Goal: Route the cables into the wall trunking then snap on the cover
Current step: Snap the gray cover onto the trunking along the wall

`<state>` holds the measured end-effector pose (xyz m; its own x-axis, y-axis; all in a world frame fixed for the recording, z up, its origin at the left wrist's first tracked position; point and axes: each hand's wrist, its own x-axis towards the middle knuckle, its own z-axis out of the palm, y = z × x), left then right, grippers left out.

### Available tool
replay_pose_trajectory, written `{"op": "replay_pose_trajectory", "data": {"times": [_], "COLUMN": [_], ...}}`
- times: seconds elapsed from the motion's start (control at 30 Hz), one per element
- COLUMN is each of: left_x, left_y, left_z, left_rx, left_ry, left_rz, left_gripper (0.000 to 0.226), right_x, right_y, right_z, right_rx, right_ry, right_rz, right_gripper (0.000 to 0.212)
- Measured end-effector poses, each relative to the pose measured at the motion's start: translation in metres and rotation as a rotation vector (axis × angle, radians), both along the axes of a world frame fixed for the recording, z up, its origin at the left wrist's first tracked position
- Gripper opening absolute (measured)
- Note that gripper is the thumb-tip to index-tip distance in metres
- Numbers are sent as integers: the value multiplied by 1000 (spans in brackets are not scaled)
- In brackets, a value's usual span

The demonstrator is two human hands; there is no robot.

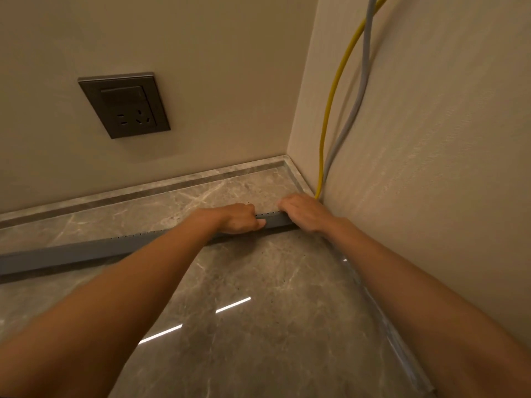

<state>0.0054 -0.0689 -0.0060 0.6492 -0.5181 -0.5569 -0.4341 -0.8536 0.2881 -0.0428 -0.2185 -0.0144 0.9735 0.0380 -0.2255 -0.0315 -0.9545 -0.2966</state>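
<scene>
A long grey trunking (86,251) lies across the marble floor, running from the left edge to the right wall. My left hand (240,219) grips it near its right end, fingers over the top and thumb on the front face. My right hand (304,211) grips the very end by the wall, fingers curled over the top. A yellow cable (330,110) and a grey cable (356,104) hang down the right wall and disappear behind my right hand. Whether they sit inside the trunking is hidden.
A dark wall socket with a switch (125,106) is set in the back wall. A marble skirting ledge (143,188) runs along the back wall into the corner. Polished marble floor (273,297) lies in front, with light streaks reflected in it.
</scene>
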Motion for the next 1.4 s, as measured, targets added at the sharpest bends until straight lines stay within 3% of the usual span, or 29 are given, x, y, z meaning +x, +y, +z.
{"op": "replay_pose_trajectory", "data": {"times": [0.1,0.3,0.6,0.8,1.07,1.27,1.4], "left_x": [-8,-13,-13,-12,-10,0,-9], "left_y": [1,-12,-19,-17,-19,0,2], "left_z": [-7,-12,-20,-24,-21,-16,-16], "left_rx": [-114,-88,-113,-68,-108,-303,-231], "left_ry": [-64,-302,-364,-418,-346,-163,-309], "left_rz": [52,114,125,41,150,385,265], "left_gripper": [49,60,25,25,30,46,43], "right_x": [-1,11,19,19,22,22,20], "right_y": [6,7,6,7,4,1,-2], "right_z": [-4,-13,-14,-17,-16,-11,-5], "right_rx": [-54,-191,-155,-176,-131,-91,-10], "right_ry": [-112,-210,-138,-129,-60,-45,-7], "right_rz": [-114,-90,-86,-89,-68,-106,-96], "right_gripper": [55,50,47,36,35,37,46]}}
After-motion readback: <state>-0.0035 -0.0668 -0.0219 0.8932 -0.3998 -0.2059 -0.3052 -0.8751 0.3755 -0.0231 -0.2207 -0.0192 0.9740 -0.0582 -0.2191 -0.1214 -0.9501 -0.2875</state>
